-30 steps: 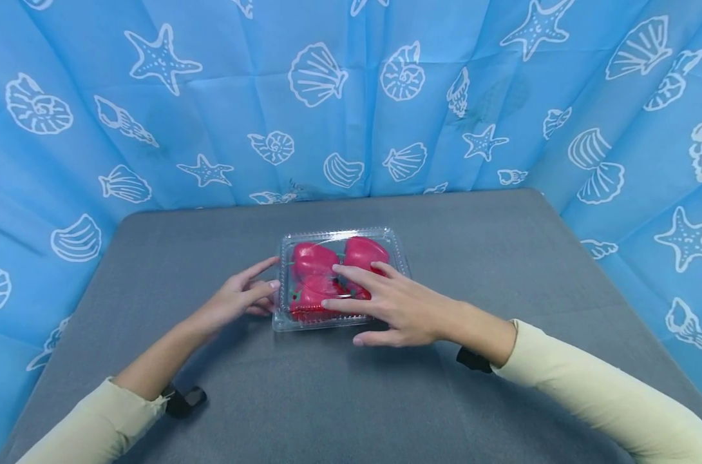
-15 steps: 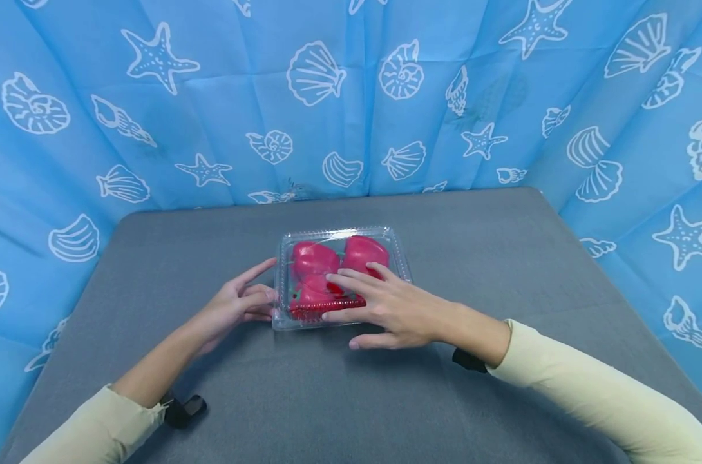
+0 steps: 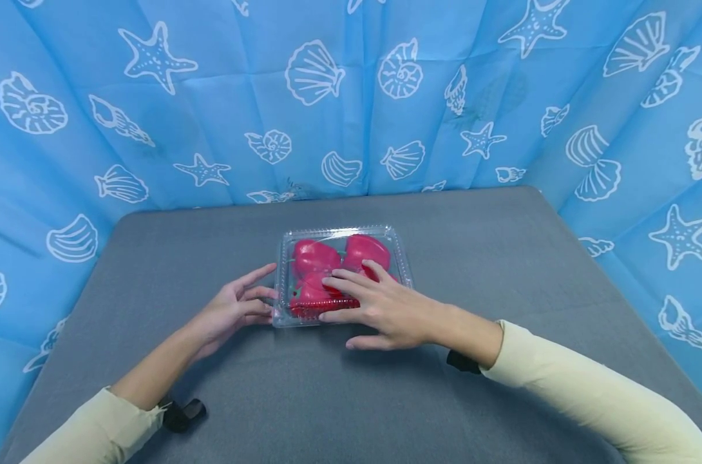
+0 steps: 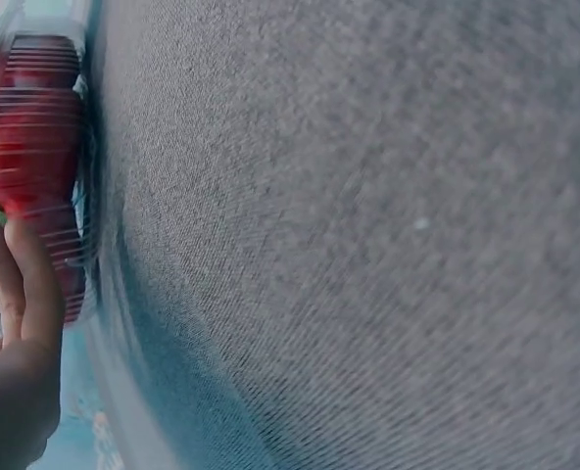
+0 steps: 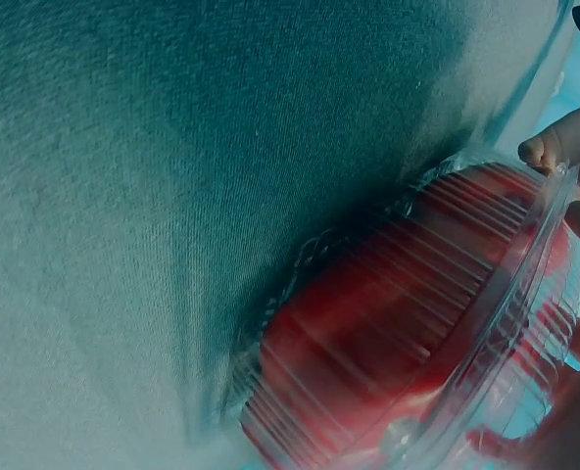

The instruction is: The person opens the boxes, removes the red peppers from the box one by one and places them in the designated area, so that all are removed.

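Observation:
A clear plastic clamshell box (image 3: 402, 256) stands on the table with its lid on. Inside lie several glossy red fruits or vegetables (image 3: 315, 258) with thin green stems; their exact kind is unclear. My left hand (image 3: 230, 312) is at the box's left side, its fingers extended and the tips touching or very near the rim. Over the front right of the lid, my right hand (image 3: 386, 312) lies with fingers spread, hiding part of the contents. In the right wrist view, ridged walls and the lid's rim (image 5: 496, 343) show beside dark fingers (image 5: 562, 397).
The grey cloth-covered table (image 3: 304, 399) extends around the box. Behind it and at both sides hangs a blue curtain (image 3: 351, 129) printed with white shells and starfish. Each wrist wears a black strapped camera (image 3: 183, 415).
My right hand has shifted slightly left and toward me over the lid. The left fingers have spread apart a little along the box's edge. The box stays in nearly the same place.

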Demonstrator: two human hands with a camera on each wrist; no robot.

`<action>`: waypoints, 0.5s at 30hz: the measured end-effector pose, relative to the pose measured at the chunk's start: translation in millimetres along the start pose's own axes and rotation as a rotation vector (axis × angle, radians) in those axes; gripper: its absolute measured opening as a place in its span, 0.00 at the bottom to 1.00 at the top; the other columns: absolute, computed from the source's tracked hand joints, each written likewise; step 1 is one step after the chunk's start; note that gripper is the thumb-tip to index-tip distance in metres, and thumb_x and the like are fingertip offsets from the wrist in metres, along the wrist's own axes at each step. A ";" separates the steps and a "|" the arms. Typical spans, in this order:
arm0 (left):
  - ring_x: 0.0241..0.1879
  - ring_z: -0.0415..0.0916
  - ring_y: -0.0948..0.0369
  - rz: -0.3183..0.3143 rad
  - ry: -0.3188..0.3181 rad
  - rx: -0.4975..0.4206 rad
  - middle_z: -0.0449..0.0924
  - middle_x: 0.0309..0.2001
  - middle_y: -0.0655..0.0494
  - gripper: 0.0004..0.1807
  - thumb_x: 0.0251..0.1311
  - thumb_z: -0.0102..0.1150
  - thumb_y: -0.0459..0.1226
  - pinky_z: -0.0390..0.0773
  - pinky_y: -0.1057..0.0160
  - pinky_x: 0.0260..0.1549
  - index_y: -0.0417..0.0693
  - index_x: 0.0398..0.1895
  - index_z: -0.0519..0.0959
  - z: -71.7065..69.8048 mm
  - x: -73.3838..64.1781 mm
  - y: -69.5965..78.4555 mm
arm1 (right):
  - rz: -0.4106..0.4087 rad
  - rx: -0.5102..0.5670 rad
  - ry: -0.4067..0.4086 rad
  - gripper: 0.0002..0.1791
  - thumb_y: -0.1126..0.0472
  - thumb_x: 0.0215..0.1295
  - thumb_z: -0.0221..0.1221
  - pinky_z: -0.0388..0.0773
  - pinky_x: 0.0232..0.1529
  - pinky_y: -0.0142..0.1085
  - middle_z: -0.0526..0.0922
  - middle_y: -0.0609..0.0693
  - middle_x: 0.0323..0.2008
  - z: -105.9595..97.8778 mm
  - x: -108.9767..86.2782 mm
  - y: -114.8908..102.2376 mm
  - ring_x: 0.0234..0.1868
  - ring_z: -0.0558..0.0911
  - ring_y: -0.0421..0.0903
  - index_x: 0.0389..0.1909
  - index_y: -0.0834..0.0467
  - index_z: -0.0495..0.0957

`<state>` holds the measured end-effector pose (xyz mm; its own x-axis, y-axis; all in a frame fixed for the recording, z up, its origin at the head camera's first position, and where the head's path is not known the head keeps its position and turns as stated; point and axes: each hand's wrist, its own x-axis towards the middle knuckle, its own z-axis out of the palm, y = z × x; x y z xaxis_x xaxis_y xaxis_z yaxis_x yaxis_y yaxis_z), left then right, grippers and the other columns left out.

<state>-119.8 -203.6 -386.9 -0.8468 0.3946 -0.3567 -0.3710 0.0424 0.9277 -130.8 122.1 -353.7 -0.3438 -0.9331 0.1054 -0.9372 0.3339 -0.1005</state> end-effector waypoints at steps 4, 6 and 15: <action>0.47 0.80 0.57 0.022 -0.086 -0.047 0.75 0.53 0.51 0.47 0.63 0.58 0.28 0.78 0.53 0.54 0.59 0.80 0.45 -3.1 -2.6 -3.7 | -0.012 -0.019 0.013 0.35 0.38 0.62 0.62 0.50 0.67 0.68 0.58 0.56 0.75 1.9 4.6 -1.8 0.76 0.52 0.57 0.69 0.42 0.71; 0.47 0.81 0.57 0.029 -0.133 -0.068 0.73 0.54 0.51 0.48 0.64 0.56 0.27 0.78 0.53 0.54 0.60 0.81 0.43 -5.0 -3.6 -4.9 | -0.017 -0.020 0.013 0.35 0.38 0.62 0.63 0.49 0.68 0.68 0.58 0.55 0.75 2.7 7.1 -2.8 0.77 0.51 0.57 0.69 0.42 0.71; 0.47 0.81 0.60 0.012 -0.218 -0.140 0.71 0.54 0.52 0.48 0.66 0.50 0.23 0.77 0.55 0.56 0.63 0.81 0.39 -4.8 -4.6 -5.6 | -0.017 0.034 0.002 0.34 0.41 0.61 0.64 0.49 0.71 0.64 0.58 0.55 0.75 2.2 14.3 -5.3 0.77 0.50 0.55 0.68 0.45 0.73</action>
<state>-115.7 -210.1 -390.9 -0.7551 0.5834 -0.2991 -0.4231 -0.0852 0.9021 -130.6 106.7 -353.8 -0.3277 -0.9384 0.1093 -0.9405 0.3130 -0.1322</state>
